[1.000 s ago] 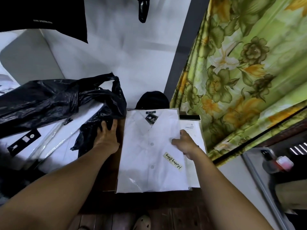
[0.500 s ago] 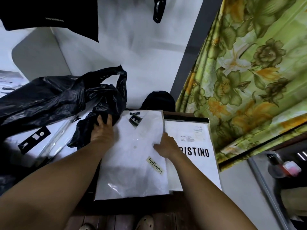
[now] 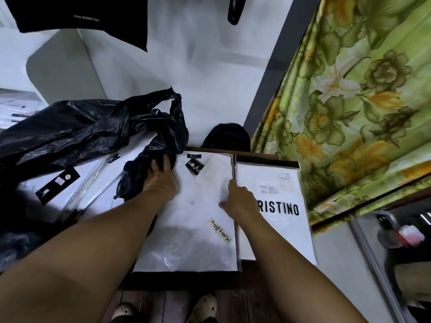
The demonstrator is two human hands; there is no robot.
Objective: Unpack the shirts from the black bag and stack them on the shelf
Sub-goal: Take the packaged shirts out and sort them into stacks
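Observation:
A white shirt in a clear wrapper point(image 3: 193, 231), with a yellow handwritten label, lies flat on the dark wooden shelf point(image 3: 186, 279). Beside it on the right lies a second white package printed "ARISTINO" point(image 3: 279, 231). The crumpled black bag point(image 3: 81, 129) sprawls at the left, over more wrapped shirts point(image 3: 70, 190). My left hand point(image 3: 161, 180) rests on the shirt's upper left corner, its fingers against the bag's folds. My right hand point(image 3: 240, 201) presses on the shirt's right edge, index finger straight along it.
A green flowered curtain point(image 3: 349, 113) hangs close on the right. A dark rounded object point(image 3: 226, 138) sits behind the shirts against the white wall. A black cloth point(image 3: 81, 17) hangs at top left. My sandalled feet point(image 3: 203, 306) stand below the shelf edge.
The wrapped shirt has slid left off the "ARISTINO" package, which now shows. Both hands moved left with it.

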